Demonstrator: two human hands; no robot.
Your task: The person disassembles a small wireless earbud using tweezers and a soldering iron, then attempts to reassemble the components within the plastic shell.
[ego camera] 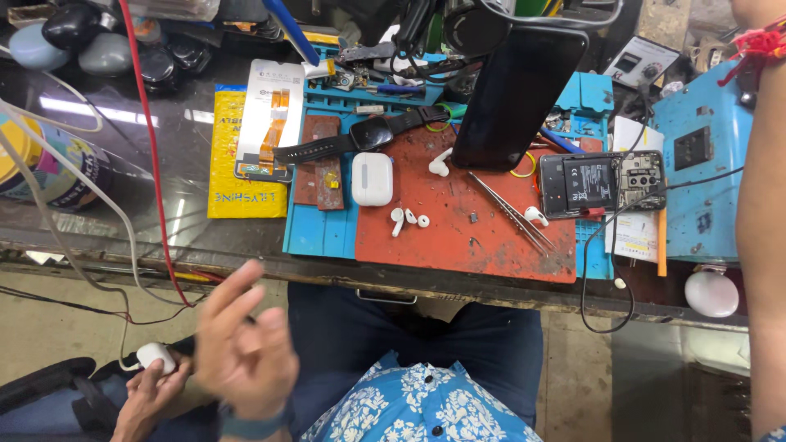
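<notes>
— The left hand [246, 352]: how far open is it?

— Open, fingers loosely spread and blurred, above the person's lap. It grips nothing and touches nothing.

— What is nearest to it?

— A small white case [155, 357], just to its left and lower. Another hand [147, 401] holds that case from beneath; whose hand it is cannot be told.

— And the right hand?

— Out of the picture. A bare forearm [761, 229] runs up the right edge and its hand lies beyond the frame.

— Containers, then, going outward from the lap.

— On the near part of the bench [246, 262] lies a red mat [491, 237] over a blue mat [319, 233]. A closed white earbud case [372, 178] sits at the red mat's left edge. Its contents cannot be seen; loose white earbuds [407, 218] lie just beside it on the mat.

— What else is on the mat?

— Tweezers [512, 214] lie near the middle. To their right an opened phone [602, 184] lies with its battery showing. A dark phone [516, 98] stands propped behind, and a smartwatch [372, 133] lies flat to its left.

— And the surface farther off?

— The bench has a dark, glossy top. A yellow packet [225, 176] rests left of the blue mat, a red wire [151, 164] crosses the top, and a blue box [704, 164] stands at the right. Tools and cables crowd the far edge.
</notes>
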